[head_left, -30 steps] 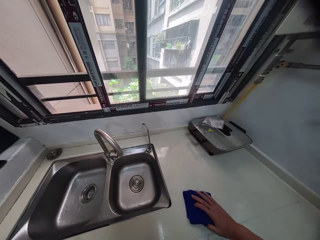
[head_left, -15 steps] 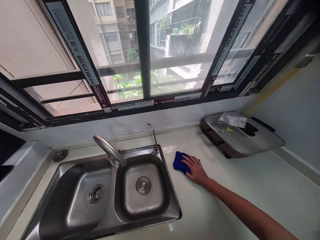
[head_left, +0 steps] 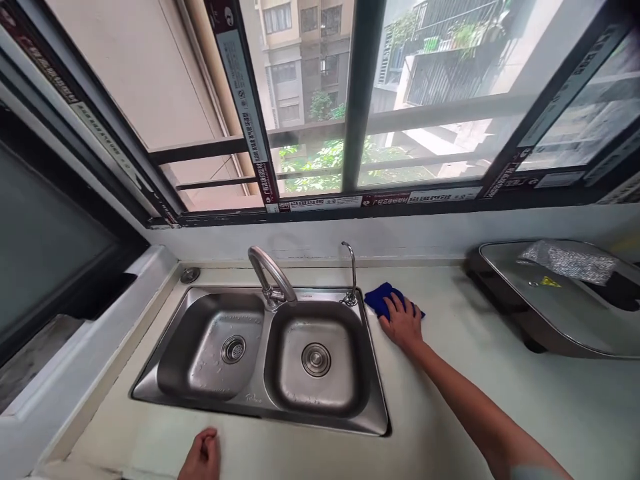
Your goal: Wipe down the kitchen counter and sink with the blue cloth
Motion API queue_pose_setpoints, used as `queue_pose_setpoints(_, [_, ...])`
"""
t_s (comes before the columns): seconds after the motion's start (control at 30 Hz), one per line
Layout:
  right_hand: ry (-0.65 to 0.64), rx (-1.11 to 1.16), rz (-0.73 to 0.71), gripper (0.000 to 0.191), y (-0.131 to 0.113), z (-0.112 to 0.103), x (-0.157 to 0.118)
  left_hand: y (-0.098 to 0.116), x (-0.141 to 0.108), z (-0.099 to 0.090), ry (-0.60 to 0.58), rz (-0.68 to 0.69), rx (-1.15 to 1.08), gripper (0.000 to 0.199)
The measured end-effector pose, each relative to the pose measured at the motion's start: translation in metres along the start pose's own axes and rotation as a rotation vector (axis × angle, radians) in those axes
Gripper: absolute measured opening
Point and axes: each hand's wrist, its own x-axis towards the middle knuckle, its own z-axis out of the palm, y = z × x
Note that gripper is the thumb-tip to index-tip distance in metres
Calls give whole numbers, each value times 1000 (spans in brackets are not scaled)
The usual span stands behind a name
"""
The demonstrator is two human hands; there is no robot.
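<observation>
A dark blue cloth [head_left: 379, 300] lies bunched on the pale counter [head_left: 450, 407], just right of the double sink [head_left: 325, 421]. My right hand [head_left: 404, 325] rests on top of it, fingers spread and pressing it flat, hiding part of the cloth. Near the counter's front edge, below the left basin, is my left hand [head_left: 201, 455]. Its fingers are curled in, and no object shows in it. The wrist is cut off by the bottom of the view.
A curved faucet [head_left: 273, 273] and a thin tap [head_left: 353, 270] stand behind the basins. A glass-lidded electric pan [head_left: 565, 313] with bubble wrap [head_left: 570, 260] sits at right. A round drain cover [head_left: 190, 275] lies at the back left. Window frames [head_left: 358, 100] rise behind.
The view has swung left. My left hand has come into view at the bottom. My right hand and the cloth are now closer to the sink's back right corner.
</observation>
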Motion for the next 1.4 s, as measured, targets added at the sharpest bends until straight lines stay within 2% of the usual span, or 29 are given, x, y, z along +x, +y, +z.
queue_pose_setpoints(0.23, [-9,76,-250,59,-12,-22,-100,-3,-9,1,30,70,-28,30])
queue_pose_setpoints(0.47, [-15,174,-433,77,-26,-51,-201,-9,-14,3,9,135,-54,30])
queue_pose_setpoints(0.6, [-38,201,-484,82,-27,-62,-251,-13,-14,7,17,133,-75,28])
queue_pose_setpoints(0.7, [-52,226,-507,84,-26,-64,-275,-16,-14,11,24,130,-79,28])
queue_pose_setpoints(0.83, [-112,256,-580,85,-39,-61,-278,-19,-14,14,18,161,-101,27])
queue_pose_setpoints(1.0, [-313,363,-705,85,-89,-50,-251,-22,-14,15,4,185,-104,27])
queue_pose_setpoints(1.1, [-498,412,-736,79,-133,-44,-234,-23,-16,16,0,197,-140,28])
queue_pose_setpoints(1.17, [-572,427,-765,75,-167,-42,-226,-24,-16,17,-3,194,-164,29])
queue_pose_setpoints(1.4, [-607,353,-904,71,-289,-45,-208,-27,-18,21,-3,174,-196,30])
